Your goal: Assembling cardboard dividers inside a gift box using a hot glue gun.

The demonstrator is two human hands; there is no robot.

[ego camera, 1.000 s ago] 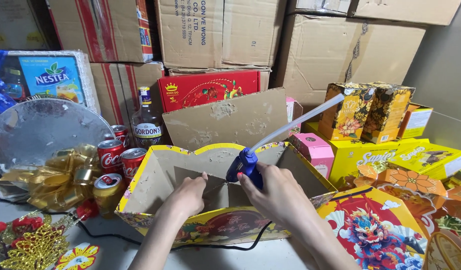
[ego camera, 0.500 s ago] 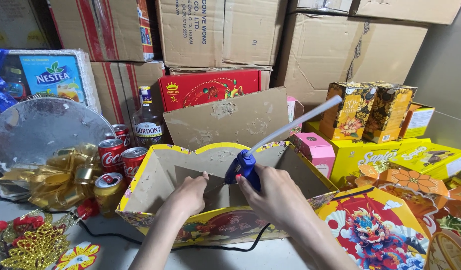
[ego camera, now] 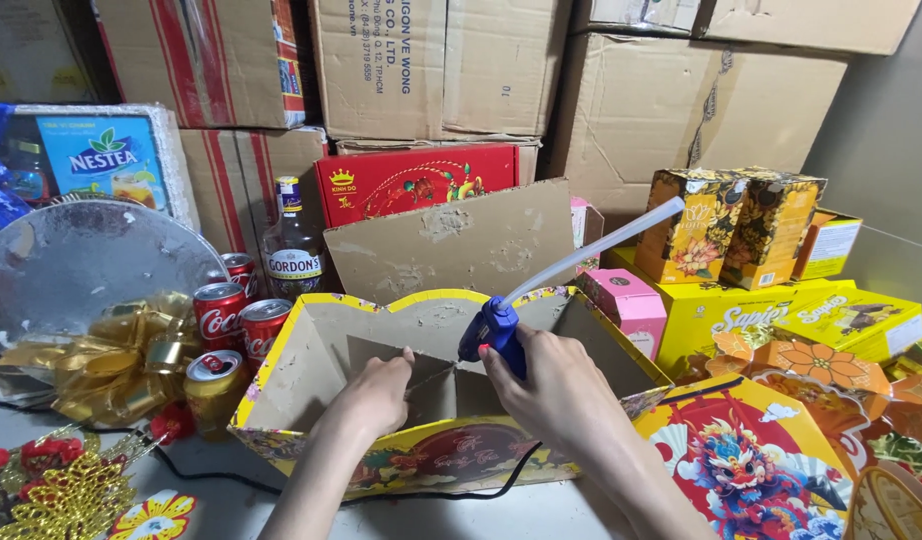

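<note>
Still: right hand point(ego camera: 556, 385) grips glue gun point(ego camera: 493, 332) (barely shifted), left hand point(ego camera: 373, 392) unmoved.

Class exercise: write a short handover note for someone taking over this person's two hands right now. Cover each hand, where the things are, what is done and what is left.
Left hand: inside the open decorated cardboard box, fingers on a cardboard insert.
Right hand: grips the blue glue gun, nozzle pointing down into the box, glue stick jutting up behind.
Cord runs under the box front.
Done: insert stands inside the box.
Left: whether glue is laid cannot be seen; soda cans and bottle wait outside, left.
</note>
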